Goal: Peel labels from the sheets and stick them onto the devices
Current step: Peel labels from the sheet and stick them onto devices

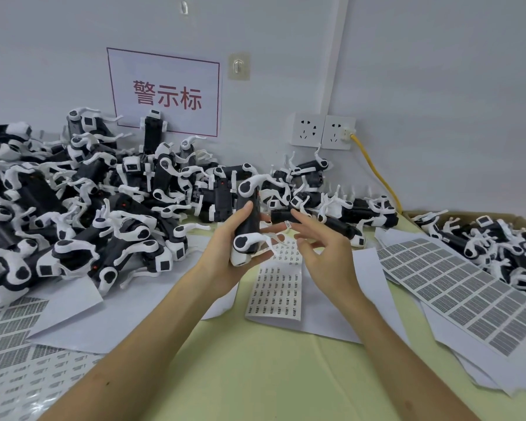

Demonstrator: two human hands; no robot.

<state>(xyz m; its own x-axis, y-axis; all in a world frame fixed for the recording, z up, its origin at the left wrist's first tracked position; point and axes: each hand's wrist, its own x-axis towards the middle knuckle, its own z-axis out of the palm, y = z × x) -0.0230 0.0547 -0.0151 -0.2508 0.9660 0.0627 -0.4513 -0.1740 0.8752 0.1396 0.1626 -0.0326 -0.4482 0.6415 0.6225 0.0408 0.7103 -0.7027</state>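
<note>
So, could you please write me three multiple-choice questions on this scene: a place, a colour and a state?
1. Where does the cardboard box stand? A) far left B) far right C) under the sign
2. What colour is the cable at the wall socket? A) yellow B) red C) black
3. What is the left hand doing? A) lying flat B) gripping a device C) peeling a sheet

1 B: its rim shows at the right edge.
2 A: it runs yellow down from the plug.
3 B: it wraps round the black and white body.
</note>
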